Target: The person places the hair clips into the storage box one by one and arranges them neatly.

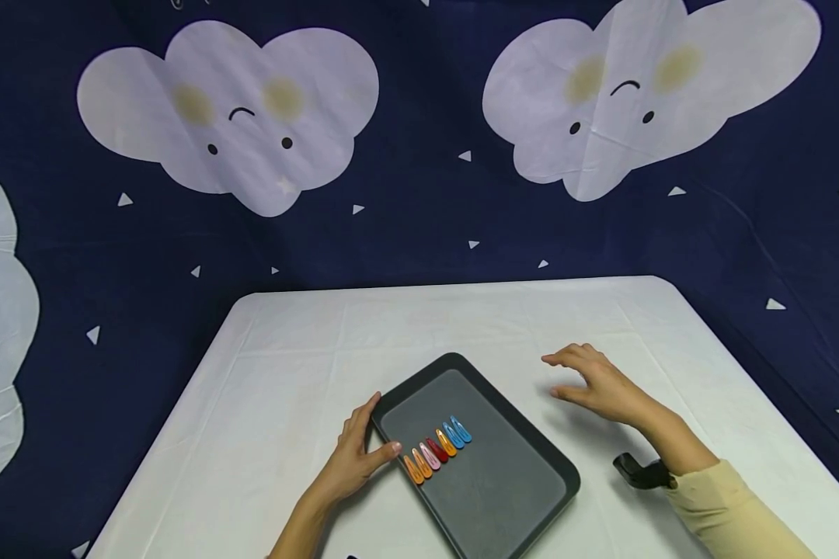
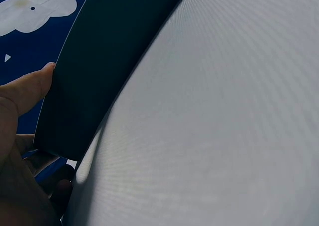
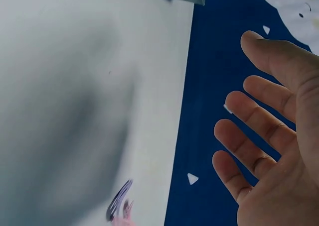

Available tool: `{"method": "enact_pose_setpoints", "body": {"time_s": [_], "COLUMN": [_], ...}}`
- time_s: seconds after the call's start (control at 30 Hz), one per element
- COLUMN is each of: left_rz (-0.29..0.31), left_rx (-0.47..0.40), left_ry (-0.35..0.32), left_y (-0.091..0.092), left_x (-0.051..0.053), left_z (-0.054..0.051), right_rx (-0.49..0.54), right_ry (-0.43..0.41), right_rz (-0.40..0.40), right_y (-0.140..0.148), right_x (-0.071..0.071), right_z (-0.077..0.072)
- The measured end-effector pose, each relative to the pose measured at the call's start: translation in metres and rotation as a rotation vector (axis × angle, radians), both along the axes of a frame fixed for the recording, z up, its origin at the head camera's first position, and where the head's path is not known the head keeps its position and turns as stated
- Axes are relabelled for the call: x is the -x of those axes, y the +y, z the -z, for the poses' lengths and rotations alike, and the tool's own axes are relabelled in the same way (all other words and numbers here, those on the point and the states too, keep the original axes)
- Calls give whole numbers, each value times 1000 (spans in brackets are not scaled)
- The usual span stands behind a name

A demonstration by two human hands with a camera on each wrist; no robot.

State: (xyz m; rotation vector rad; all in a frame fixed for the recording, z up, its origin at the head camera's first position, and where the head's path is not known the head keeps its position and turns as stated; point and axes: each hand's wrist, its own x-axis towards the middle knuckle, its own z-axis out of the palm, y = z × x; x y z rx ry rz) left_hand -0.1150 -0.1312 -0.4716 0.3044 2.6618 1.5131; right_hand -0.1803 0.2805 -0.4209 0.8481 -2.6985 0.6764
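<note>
A dark grey rectangular tray [image 1: 510,466] lies slanted on the white table. Inside it, near the left side, several snap hair clips [image 1: 439,450] form a slanting row: orange, pink, red and blue ones. My left hand [image 1: 353,458] grips the tray's left corner, its thumb over the rim and its fingers along the outside. In the left wrist view the thumb [image 2: 35,89] presses the wall of the tray [image 2: 94,76], with fingers partly hidden below it. Right of the tray, my right hand [image 1: 601,388] hovers over the table, fingers spread and holding nothing.
The white table [image 1: 308,341] reaches back to a dark blue cloth [image 1: 419,233] with clouds. A black wrist strap piece [image 1: 639,471] juts from the right wrist. At the bottom of the right wrist view lie purple and pink items [image 3: 119,206], too blurred to name.
</note>
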Motion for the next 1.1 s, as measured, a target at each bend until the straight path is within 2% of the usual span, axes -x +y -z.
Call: {"method": "enact_pose_setpoints", "body": {"time_s": [0.4,0.87,1.1], "left_rz": [-2,3,-2], "left_rx": [8,12,13], "left_ry": [-20,-18,-18], "left_y": [0,0,0], "left_x": [1,1,0], "left_z": [-3,-2,-1], "right_rx": [16,38,41], "right_ry": [39,-24,-4], "right_rz": [44,133,149], "right_y": [23,43,52], "right_x": [1,5,6], "right_z": [14,27,34]}}
